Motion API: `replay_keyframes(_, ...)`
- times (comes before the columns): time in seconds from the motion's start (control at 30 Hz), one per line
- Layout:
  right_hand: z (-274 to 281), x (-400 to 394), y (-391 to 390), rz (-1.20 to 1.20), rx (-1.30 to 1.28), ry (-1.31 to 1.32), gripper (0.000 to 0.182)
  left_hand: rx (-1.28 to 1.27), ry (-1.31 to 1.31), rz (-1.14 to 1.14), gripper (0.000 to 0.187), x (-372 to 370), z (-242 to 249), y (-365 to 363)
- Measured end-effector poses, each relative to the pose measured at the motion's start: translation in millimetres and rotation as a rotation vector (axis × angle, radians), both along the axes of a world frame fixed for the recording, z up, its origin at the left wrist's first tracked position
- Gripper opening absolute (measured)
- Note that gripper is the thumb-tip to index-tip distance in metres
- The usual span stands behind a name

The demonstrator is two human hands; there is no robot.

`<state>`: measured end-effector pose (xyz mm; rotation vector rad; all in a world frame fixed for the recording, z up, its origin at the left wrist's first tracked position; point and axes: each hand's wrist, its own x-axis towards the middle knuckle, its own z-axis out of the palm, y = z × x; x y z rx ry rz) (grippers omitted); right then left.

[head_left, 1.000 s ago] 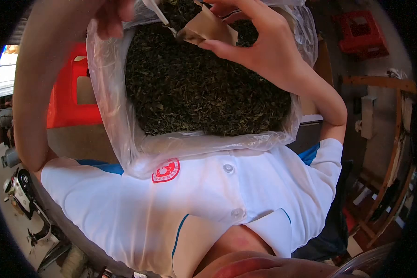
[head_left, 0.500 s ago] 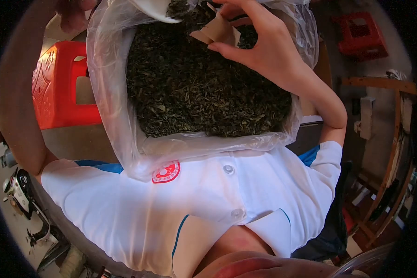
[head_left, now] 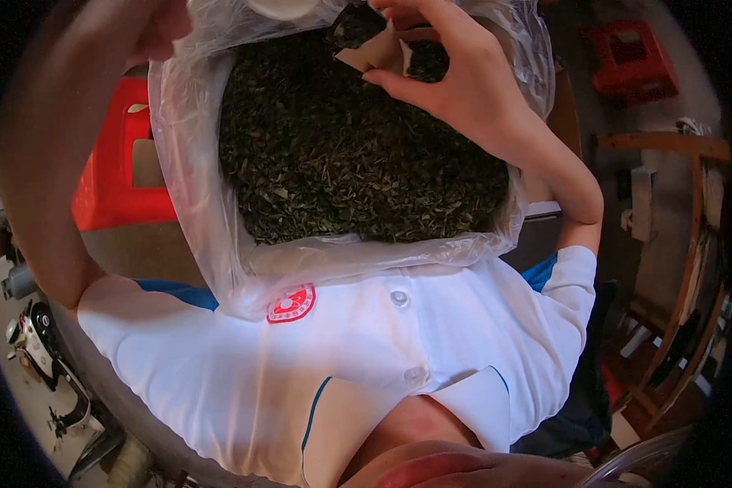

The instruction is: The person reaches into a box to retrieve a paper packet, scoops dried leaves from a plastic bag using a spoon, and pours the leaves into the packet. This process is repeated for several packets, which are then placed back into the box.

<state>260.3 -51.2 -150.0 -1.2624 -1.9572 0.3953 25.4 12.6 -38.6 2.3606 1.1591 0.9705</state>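
My right hand [head_left: 472,77] reaches in from the right, its thumb and fingers closed on a small open paper packet [head_left: 374,53]. Dark leaf material shows at the packet's opening. Below it lies a wide mass of dry, dark green leaves [head_left: 366,163] in a clear plastic bag [head_left: 191,146]. At the top edge, the rim of a white scoop or bowl [head_left: 285,6] is partly cut off. My left hand [head_left: 164,31] is blurred at the top left, its fingers partly visible; what it holds, if anything, cannot be made out.
Behind my left forearm stands a red plastic stool [head_left: 130,195]. Another red stool [head_left: 630,61] is at the upper right. A wooden frame [head_left: 695,211] stands on the far right. At the lower left is a motor scooter [head_left: 53,358].
The white scoop or bowl has moved up, away from the packet, and shows less. My left hand and forearm have shifted right. My right hand still grips the packet, nearly unmoved.
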Motion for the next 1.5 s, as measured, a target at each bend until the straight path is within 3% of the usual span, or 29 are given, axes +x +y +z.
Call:
replay_keyframes(0.1, -15, 10, 10, 0.080, -0.074, 0.147, 0.056, 0.101, -0.029, -0.003, 0.022, -13, 1, -3)
replay_keyframes(0.2, 5, 15, 9, 0.129, -0.397, 0.449, 0.054, 0.224, -0.051, -0.018, 0.023, -32, -1, -4)
replay_keyframes(0.3, -9, 17, 12, 0.065, -0.172, 0.217, 0.053, 0.317, -0.091, -0.054, 0.024, -41, -4, -5)
replay_keyframes(0.4, -17, 21, 10, 0.097, -0.078, 0.218, 0.054, 0.367, -0.123, -0.069, 0.025, -46, -10, -10)
replay_keyframes(0.47, -11, 23, 6, 0.066, -0.055, 0.275, 0.055, 0.310, -0.085, 0.196, 0.033, -36, -20, -32)
replay_keyframes(0.57, 18, 20, -18, -0.024, 0.014, 0.314, 0.055, 0.213, -0.155, 0.159, 0.021, -31, -27, -29)
replay_keyframes(0.77, 46, 90, -52, -0.164, 0.452, 0.411, 0.055, 0.030, -0.226, 0.114, 0.022, -30, -60, -36)
replay_keyframes(0.83, 54, 123, -66, -0.357, 0.528, 0.250, 0.055, -0.020, -0.218, 0.119, 0.021, -29, -68, -38)
replay_keyframes(0.93, 56, 159, -83, -0.695, 0.352, 0.029, 0.056, -0.194, -0.288, 0.114, 0.019, -30, -84, -38)
replay_keyframes(1.07, -7, 245, -66, -0.941, 0.066, 0.161, 0.056, -0.318, -0.393, 0.115, 0.017, -24, -98, -33)
replay_keyframes(1.13, -72, 304, -55, -0.912, 0.042, 0.204, 0.054, -0.360, -0.391, 0.169, 0.017, -24, -104, -32)
replay_keyframes(1.17, -95, 320, -55, -0.941, 0.038, 0.071, 0.055, -0.384, -0.389, 0.202, 0.017, -27, -108, -32)
replay_keyframes(1.27, -153, 341, -54, -1.002, -0.008, 0.006, 0.057, -0.451, -0.430, 0.174, 0.018, -29, -109, -32)
replay_keyframes(1.37, -201, 345, -49, -0.992, -0.075, 0.113, 0.058, -0.431, -0.495, 0.165, 0.019, -23, -110, -36)
replay_keyframes(1.4, -262, 383, -36, -0.945, -0.005, -0.035, 0.059, -0.414, -0.521, 0.166, 0.020, -20, -110, -37)
replay_keyframes(1.5, -250, 363, -41, -0.971, -0.036, -0.074, 0.059, -0.429, -0.454, 0.170, 0.020, -29, -113, -32)
